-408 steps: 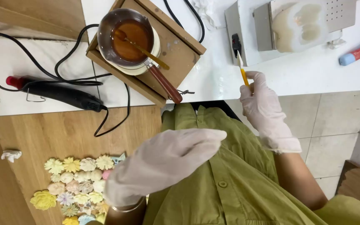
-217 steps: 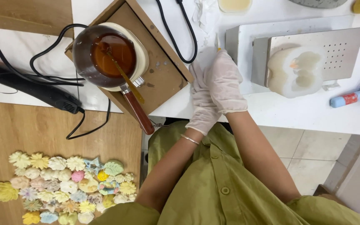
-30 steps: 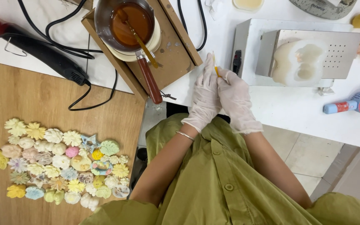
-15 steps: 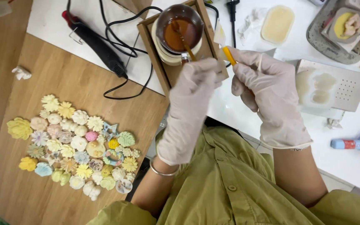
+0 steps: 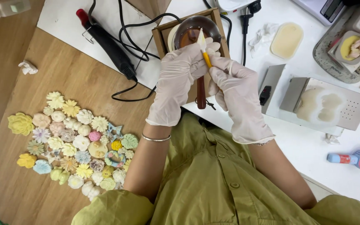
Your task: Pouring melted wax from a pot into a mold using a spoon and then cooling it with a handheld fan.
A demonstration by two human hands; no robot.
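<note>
Small yellow-handled spatula (image 5: 205, 52): pinched by gloved right hand (image 5: 236, 98), pale blade over the pot of brown melt (image 5: 192, 35) for dipping. Gloved left hand (image 5: 178, 79): fingers curled closed beside the handle, steadying; actual contact indiscernible. Moulded pastel flowers (image 5: 73, 141): grouped on wooden table (image 5: 13, 196).

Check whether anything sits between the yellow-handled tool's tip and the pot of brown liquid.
Nothing visible does. The yellow-handled tool, held by both the left hand and right hand, has its pale tip directly over the pot of brown liquid, with no lid on it.
</note>
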